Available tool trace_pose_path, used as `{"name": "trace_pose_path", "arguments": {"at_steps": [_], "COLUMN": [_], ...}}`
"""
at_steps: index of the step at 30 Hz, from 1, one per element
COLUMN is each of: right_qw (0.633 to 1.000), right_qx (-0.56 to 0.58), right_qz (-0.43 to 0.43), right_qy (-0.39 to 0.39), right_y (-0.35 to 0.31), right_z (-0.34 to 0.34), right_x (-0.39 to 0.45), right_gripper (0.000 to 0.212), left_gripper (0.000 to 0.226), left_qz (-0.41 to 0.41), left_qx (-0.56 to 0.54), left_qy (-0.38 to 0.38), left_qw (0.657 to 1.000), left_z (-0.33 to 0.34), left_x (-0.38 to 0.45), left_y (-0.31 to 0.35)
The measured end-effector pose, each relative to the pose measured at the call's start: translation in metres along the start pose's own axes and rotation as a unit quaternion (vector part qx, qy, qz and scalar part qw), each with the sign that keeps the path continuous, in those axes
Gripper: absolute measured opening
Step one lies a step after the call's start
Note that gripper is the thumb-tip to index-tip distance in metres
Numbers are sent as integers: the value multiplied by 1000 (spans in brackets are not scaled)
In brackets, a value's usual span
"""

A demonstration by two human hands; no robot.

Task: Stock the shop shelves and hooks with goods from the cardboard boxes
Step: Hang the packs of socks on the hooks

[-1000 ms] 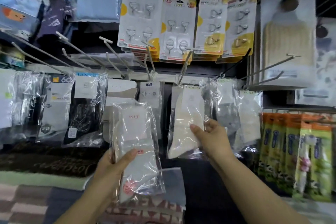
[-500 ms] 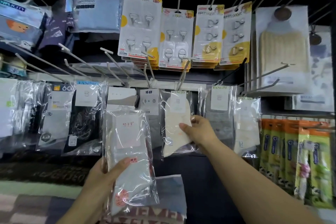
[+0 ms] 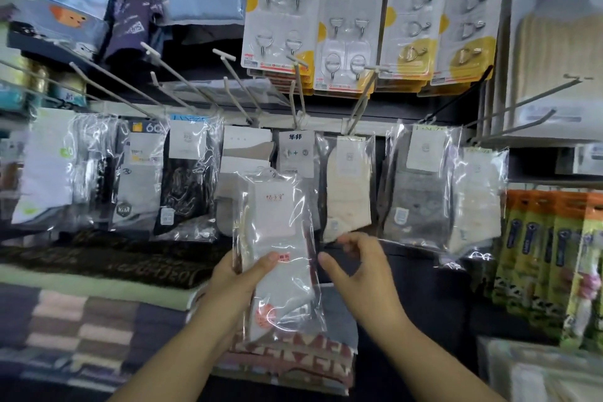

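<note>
My left hand (image 3: 238, 277) grips a clear bag of white socks (image 3: 277, 238) upright in front of the sock row, thumb across its front. My right hand (image 3: 359, 266) hovers just right of that bag with loosely curled fingers and holds nothing. A cream sock pack (image 3: 347, 186) hangs on the peg (image 3: 360, 101) right above my right hand, apart from it. More sock packs hang left (image 3: 186, 173) and right (image 3: 421, 186) on the same rail.
Cards of metal adhesive hooks (image 3: 280, 10) hang above. Long bare pegs (image 3: 176, 75) jut out toward me at the upper left. Folded towels (image 3: 81, 320) lie stacked below left. Orange-green packs (image 3: 548, 254) hang at the right. A packaged patterned item (image 3: 293, 359) lies under my left forearm.
My right hand let go of the cream sock pack, which now hangs on its peg, and dropped toward the bag. My left hand raised the white sock bag.
</note>
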State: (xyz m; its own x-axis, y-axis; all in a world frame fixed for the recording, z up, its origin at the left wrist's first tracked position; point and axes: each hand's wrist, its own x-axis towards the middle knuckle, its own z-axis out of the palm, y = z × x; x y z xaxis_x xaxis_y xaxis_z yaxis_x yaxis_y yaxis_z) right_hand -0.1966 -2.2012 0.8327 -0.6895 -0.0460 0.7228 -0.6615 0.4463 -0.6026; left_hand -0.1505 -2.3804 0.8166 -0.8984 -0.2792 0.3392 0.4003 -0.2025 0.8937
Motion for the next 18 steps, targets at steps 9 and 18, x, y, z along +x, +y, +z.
{"name": "trace_pose_path", "arguments": {"at_steps": [9,18], "right_qw": [961,960], "right_qx": [204,254], "right_qz": [135,122], "right_qy": [-133,-8], "right_y": [-2,9], "right_z": [12,-25], "right_x": [3,20], "right_gripper": [16,12], "left_gripper": [49,29], "left_qz": [-12,11], "left_qx": [-10,-18], "left_qy": [-11,42], "left_qw": [1000,999], "left_z": [9,1], "left_x": [1,13], "left_y": [1,-4]}}
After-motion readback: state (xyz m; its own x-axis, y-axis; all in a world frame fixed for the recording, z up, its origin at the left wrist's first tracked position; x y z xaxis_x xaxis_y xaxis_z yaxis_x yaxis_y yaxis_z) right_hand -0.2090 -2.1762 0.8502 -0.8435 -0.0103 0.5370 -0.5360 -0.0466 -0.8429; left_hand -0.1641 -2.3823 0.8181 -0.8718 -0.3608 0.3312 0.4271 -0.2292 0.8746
